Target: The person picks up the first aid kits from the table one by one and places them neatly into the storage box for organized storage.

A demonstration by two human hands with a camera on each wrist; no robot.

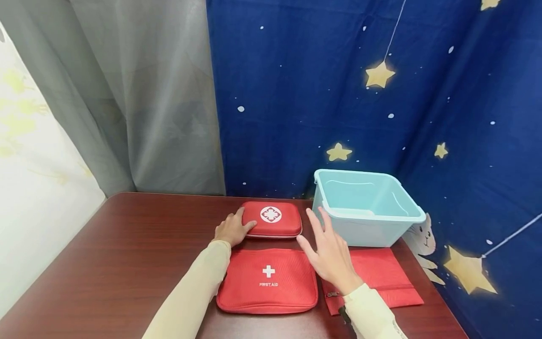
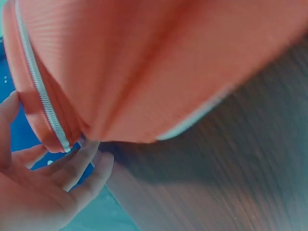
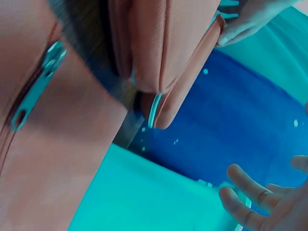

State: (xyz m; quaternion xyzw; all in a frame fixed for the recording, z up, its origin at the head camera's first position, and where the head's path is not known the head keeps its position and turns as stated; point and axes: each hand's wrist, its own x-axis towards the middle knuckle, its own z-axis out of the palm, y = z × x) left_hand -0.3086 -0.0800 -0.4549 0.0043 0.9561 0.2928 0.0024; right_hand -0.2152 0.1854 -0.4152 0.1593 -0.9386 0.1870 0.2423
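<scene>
My left hand (image 1: 232, 230) grips the left end of a red hard-shell first-aid case (image 1: 284, 221) with a white round cross emblem. In the left wrist view, its thumb and fingers lie about the zipped edge of the case (image 2: 36, 91). My right hand (image 1: 332, 252) hovers with fingers spread, holding nothing, right of the case and before the bin. Nearer me lies a soft red pouch (image 1: 268, 299) marked FIRST AID. A flat red zip pouch (image 1: 377, 268) is partly hidden under my right forearm; its zipper pull (image 3: 38, 86) shows in the right wrist view.
A light blue plastic bin (image 1: 364, 233) stands at the back right of the brown wooden table (image 1: 127, 263). Behind the table hang a grey curtain (image 1: 169, 94) and a blue star-patterned curtain (image 1: 292, 94). The table's right edge runs close beside the flat pouch.
</scene>
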